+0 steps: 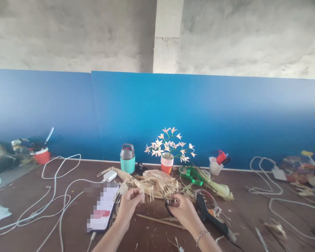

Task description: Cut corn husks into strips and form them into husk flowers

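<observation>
At the middle of the desk's [28, 196] near edge, the left hand [131, 204] pinches a bundle of dried leaf strips [153, 183] between closed fingers, while the right hand [182, 209] is curled shut on black-handled scissors [169, 207] just beside it. A phone [103, 208] and a glue gun [210, 215] hem the hands in left and right. White cables [55, 196] loop over the left side, and a paper cup of straw flowers [167, 162] stands by the far edge.

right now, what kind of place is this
Probably a handicraft worktable: a pile of dried leaf strips, a glue gun, and a paper cup of handmade flowers.
</observation>
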Available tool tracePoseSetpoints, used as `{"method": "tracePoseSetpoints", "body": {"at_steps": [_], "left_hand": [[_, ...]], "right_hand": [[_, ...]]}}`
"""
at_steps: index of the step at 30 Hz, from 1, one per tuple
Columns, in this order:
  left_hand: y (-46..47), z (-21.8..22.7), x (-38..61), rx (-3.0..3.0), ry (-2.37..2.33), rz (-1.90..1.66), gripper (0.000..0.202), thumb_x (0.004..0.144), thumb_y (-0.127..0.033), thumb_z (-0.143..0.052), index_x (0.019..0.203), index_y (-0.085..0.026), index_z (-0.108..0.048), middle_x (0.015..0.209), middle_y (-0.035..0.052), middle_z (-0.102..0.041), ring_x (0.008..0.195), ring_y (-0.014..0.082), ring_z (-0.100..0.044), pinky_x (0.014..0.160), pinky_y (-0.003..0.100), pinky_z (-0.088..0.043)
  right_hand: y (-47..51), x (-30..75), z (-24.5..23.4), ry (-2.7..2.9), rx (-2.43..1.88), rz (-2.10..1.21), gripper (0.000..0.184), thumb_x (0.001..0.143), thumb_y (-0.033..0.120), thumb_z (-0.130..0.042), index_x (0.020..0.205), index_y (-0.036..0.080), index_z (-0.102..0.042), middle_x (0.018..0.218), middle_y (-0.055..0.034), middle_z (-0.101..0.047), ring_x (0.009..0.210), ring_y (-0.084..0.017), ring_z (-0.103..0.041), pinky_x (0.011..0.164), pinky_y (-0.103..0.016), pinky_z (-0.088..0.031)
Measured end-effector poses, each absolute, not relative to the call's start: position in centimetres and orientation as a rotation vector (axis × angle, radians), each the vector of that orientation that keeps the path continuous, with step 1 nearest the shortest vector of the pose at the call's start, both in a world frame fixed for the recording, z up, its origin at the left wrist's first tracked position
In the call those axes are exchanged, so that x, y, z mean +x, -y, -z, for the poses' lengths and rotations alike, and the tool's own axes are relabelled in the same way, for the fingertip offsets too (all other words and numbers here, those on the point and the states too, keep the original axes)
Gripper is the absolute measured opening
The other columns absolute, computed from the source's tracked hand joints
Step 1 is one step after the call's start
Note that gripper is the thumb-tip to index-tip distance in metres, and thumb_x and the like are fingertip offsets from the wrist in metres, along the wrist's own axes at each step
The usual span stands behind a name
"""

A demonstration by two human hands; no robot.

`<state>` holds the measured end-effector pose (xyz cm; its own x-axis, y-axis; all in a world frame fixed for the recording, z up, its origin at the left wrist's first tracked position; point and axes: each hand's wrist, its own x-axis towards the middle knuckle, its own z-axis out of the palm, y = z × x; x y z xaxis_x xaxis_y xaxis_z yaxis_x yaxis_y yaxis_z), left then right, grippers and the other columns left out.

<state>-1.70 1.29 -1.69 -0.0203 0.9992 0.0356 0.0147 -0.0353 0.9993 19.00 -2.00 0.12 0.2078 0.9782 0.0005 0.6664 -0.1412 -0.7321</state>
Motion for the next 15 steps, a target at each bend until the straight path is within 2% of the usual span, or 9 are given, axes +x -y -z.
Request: {"method": "tracePoseSetpoints", "body": {"at_steps": [5,10,12,15], "left_hand": [[-1.3,1.8,-1.7,0.796,-0.976,-1.307,0.025,0.054,-0.031,-0.078,0.068,-0.016,-0.065,0.064,-0.0002,-0.065,0.063,0.0123,-0.061,0.065,0.024,-0.052],[-1.6,1.8,-1.8,0.648,-0.868,-1.324,0.027,0.049,-0.025,-0.083,0.065,-0.015,-0.064,0.065,-0.0009,-0.065,0.064,0.0107,-0.062,0.067,0.022,-0.052],[-1.6,1.7,-1.8,0.655,-0.854,-1.322,0.027,0.050,-0.025,-0.083,0.066,-0.015,-0.063,0.065,-0.0007,-0.066,0.065,0.0106,-0.062,0.067,0.021,-0.052],[-1.6,1.7,-1.8,0.675,-0.839,-1.334,0.027,0.052,-0.026,-0.082,0.066,-0.015,-0.062,0.067,-0.0002,-0.066,0.067,0.0111,-0.062,0.070,0.023,-0.052]], "right_hand": [[2.2,19.3,-0.2,1.399,-1.777,-1.012,0.027,0.064,0.025,-0.062,0.087,0.013,-0.068,0.063,-0.0023,-0.067,0.053,-0.016,-0.061,0.046,-0.022,-0.038],[2.7,19.7,-0.5,1.247,-1.689,-1.275,0.035,0.066,0.033,-0.066,0.095,0.013,-0.065,0.070,-0.0010,-0.067,0.045,-0.010,-0.057,0.049,-0.021,-0.042],[2.8,19.9,-0.7,1.289,-1.659,-1.315,0.030,0.069,0.037,-0.065,0.088,0.014,-0.066,0.070,-0.0001,-0.066,0.044,-0.008,-0.056,0.049,-0.020,-0.040],[2.9,20.2,-0.9,1.363,-1.704,-1.339,0.024,0.071,0.037,-0.065,0.074,0.014,-0.065,0.059,0.0016,-0.062,0.042,-0.007,-0.053,0.044,-0.019,-0.033]]}}
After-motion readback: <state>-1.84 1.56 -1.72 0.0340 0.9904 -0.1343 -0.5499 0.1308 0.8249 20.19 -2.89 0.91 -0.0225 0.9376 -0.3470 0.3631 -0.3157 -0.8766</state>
